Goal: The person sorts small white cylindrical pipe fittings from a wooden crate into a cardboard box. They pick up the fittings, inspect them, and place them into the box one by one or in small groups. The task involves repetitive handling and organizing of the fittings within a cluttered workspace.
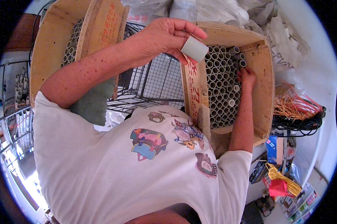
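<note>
My left hand [168, 39] is raised above the gap between two wooden boxes, its thumb and fingers closed around a short pale plastic pipe piece [195, 49]. My right hand [247, 77] reaches inside the right wooden box [262, 95], its fingertips at the right side of the stacked pipe pieces [219, 77]. These short grey pipe pieces lie in packed rows with their round ends facing up at me. Whether my right fingers grip one of them cannot be told. Two whiter pieces [231, 102] show among the grey ones.
The left wooden box [56, 30] also holds pipe pieces. A black wire-mesh rack [165, 75] stands between the boxes. Plastic bags [207, 11] lie behind. Orange string [294, 109], black cable and a yellow rope coil [283, 179] are at the right.
</note>
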`<state>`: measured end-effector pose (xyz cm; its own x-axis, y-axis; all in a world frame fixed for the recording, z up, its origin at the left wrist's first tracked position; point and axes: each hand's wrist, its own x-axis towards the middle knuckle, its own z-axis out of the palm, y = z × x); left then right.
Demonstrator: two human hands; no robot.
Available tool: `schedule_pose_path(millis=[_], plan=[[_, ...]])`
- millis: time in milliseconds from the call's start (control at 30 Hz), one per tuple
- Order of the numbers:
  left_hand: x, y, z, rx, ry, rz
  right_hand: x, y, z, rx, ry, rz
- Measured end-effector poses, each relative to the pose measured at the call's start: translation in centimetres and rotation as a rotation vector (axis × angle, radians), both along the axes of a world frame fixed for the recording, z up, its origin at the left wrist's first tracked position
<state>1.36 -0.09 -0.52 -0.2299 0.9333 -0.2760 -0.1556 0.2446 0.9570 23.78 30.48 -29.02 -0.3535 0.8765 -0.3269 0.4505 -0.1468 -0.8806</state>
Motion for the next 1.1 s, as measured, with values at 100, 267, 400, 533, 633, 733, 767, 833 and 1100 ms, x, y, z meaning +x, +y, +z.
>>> schedule_pose_path(millis=[100, 267, 400, 533, 633, 733, 767, 833, 1100], plan=[[-0.1, 0.0, -0.2, -0.007, 0.019, 0.005, -0.2, 0.1, -0.4, -0.082, 0.069, -0.052], [-0.3, 0.0, -0.6, 0.008, 0.022, -0.005, -0.2, -0.2, 0.0, -0.132, 0.150, -0.069], [-0.4, 0.0, -1.0, 0.035, 0.025, 0.025, 0.2, 0.3, 1.7, -0.130, 0.017, 0.054], [-0.2, 0.1, -0.9, 0.036, 0.025, 0.038, 0.4, 0.2, 5.8, -0.003, -0.178, 0.265], [-0.2, 0.0, -0.7, 0.026, 0.020, 0.041, -1.4, -3.3, 11.7, 0.021, 0.139, 0.289], [-0.1, 0.1, -0.8, -0.003, 0.027, 0.040, -4.1, -9.3, 19.6, 0.009, 0.324, 0.484], [-0.1, 0.0, -0.8, -0.015, 0.033, 0.042, -4.7, -11.2, 21.4, 0.001, 0.382, 0.563], [-0.1, 0.0, -0.9, -0.009, 0.055, 0.025, -5.4, -14.3, 23.4, -0.131, 0.555, 0.677], [-0.2, 0.0, -1.5, 0.041, 0.090, 0.006, -6.4, -18.4, 24.0, -0.226, 0.691, 0.664]])
